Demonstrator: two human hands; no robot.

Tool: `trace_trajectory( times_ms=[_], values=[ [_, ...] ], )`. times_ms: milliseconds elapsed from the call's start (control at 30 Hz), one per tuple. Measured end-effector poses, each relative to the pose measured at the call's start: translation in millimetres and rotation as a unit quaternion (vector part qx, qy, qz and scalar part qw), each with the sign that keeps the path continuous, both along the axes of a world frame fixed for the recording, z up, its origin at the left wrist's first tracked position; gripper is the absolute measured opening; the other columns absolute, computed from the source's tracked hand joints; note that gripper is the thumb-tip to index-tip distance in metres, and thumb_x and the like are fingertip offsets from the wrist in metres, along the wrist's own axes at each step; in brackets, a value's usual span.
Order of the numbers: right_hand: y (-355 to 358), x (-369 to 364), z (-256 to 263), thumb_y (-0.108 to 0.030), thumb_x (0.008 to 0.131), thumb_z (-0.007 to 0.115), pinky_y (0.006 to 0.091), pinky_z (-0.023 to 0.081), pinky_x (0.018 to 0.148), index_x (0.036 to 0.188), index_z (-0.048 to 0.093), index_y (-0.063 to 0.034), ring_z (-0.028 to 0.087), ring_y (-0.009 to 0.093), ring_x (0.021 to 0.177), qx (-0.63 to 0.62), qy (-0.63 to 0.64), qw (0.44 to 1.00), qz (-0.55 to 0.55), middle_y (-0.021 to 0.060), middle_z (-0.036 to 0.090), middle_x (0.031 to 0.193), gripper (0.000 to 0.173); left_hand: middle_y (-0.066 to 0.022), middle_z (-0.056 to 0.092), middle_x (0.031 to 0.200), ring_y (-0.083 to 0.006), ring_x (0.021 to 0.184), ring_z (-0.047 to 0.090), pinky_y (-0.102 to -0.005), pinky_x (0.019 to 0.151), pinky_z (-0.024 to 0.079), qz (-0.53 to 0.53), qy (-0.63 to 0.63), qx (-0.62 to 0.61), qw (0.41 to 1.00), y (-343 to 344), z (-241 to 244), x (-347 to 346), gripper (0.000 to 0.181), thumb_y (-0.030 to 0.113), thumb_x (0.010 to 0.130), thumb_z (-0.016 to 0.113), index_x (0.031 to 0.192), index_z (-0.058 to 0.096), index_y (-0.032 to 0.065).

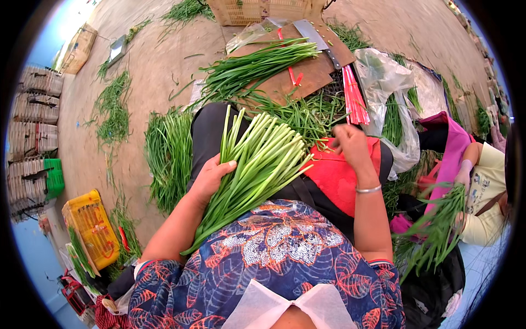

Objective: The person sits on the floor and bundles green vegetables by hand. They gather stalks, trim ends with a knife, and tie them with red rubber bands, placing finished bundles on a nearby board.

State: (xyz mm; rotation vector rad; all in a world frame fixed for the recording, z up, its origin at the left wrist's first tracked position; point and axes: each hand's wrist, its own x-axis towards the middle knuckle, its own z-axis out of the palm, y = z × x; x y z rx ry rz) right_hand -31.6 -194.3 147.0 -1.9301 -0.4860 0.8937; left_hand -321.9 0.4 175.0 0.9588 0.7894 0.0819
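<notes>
My left hand (pixel 213 174) grips a thick bunch of garlic chives (pixel 263 152) lying across my lap, pale stem ends fanned away from me. My right hand (pixel 351 144), slightly blurred, is over a red cloth (pixel 341 177) on my right leg, apart from the bunch. Its fingers are curled, and whether they pinch anything cannot be made out. Beyond my knees, another chive bunch (pixel 263 61) rests on a brown board (pixel 279 86) beside a cleaver (pixel 314 39). Red-and-white tie strips (pixel 355 98) hang at the board's right edge. Loose leaf scraps (pixel 304 115) lie nearer me.
More chives (pixel 168 160) stand left of my leg. A clear plastic bag (pixel 386 78) with chives is at right. Another person (pixel 485 193) handles greens close on my right. A yellow crate (pixel 92 230) is at left, a pale crate (pixel 267 12) ahead. Leaf litter (pixel 113 109) covers parts of the floor.
</notes>
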Motion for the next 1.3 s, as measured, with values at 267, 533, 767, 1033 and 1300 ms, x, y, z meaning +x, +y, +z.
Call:
trace_trajectory(
  times_ms=[267, 533, 767, 1033, 1300],
  values=[
    [9, -97, -5, -0.037, 0.086, 0.060, 0.0283, 0.051, 0.069, 0.133, 0.038, -0.0041, 0.060, 0.016, 0.092, 0.089, 0.298, 0.944, 0.109, 0.0083, 0.058, 0.112, 0.061, -0.0105, 0.059, 0.114, -0.0166, 0.098, 0.059, -0.0297, 0.087, 0.046, 0.015, -0.017, -0.002, 1.000, 2, 7, -2, 0.038, 0.008, 0.087, 0.050, 0.124, 0.047, -0.0025],
    [67, -115, 16, -0.024, 0.079, 0.072, 0.0307, 0.049, 0.082, 0.126, 0.041, -0.0039, 0.056, 0.017, 0.100, 0.245, 0.339, 0.906, 0.058, 0.0074, 0.055, 0.113, 0.060, -0.0096, 0.053, 0.119, -0.0166, 0.110, 0.049, -0.0328, 0.096, 0.038, -0.137, -0.049, 0.126, 0.981, 19, 11, -5, 0.070, 0.045, 0.080, 0.063, 0.126, 0.043, -0.0024],
    [70, -115, 26, 0.006, 0.074, 0.056, 0.0279, 0.049, 0.079, 0.130, 0.038, -0.0052, 0.057, 0.015, 0.099, 0.259, 0.394, 0.881, 0.043, 0.0063, 0.054, 0.112, 0.060, -0.0097, 0.059, 0.113, -0.0164, 0.099, 0.058, -0.0308, 0.090, 0.045, -0.154, 0.016, 0.028, 0.988, 34, 17, 6, 0.059, 0.015, 0.075, 0.068, 0.126, 0.045, -0.0026],
    [55, -110, 12, 0.007, 0.071, 0.055, 0.0294, 0.047, 0.085, 0.135, 0.036, -0.0080, 0.055, 0.016, 0.104, 0.306, 0.467, 0.828, 0.047, 0.0036, 0.054, 0.116, 0.068, -0.0146, 0.065, 0.099, -0.0196, 0.082, 0.065, -0.0314, 0.076, 0.053, -0.097, -0.013, -0.121, 0.988, 37, -9, -3, 0.044, 0.026, 0.081, 0.058, 0.112, 0.056, -0.0059],
    [43, -98, 9, -0.008, 0.079, 0.066, 0.0361, 0.038, 0.100, 0.137, 0.032, -0.0080, 0.050, 0.021, 0.115, 0.309, 0.480, 0.820, 0.038, 0.0060, 0.050, 0.124, 0.067, -0.0148, 0.063, 0.103, -0.0205, 0.087, 0.064, -0.0321, 0.080, 0.052, -0.076, -0.027, -0.174, 0.981, 18, -17, -2, 0.048, 0.029, 0.082, 0.059, 0.116, 0.053, -0.0052]
  ],
)
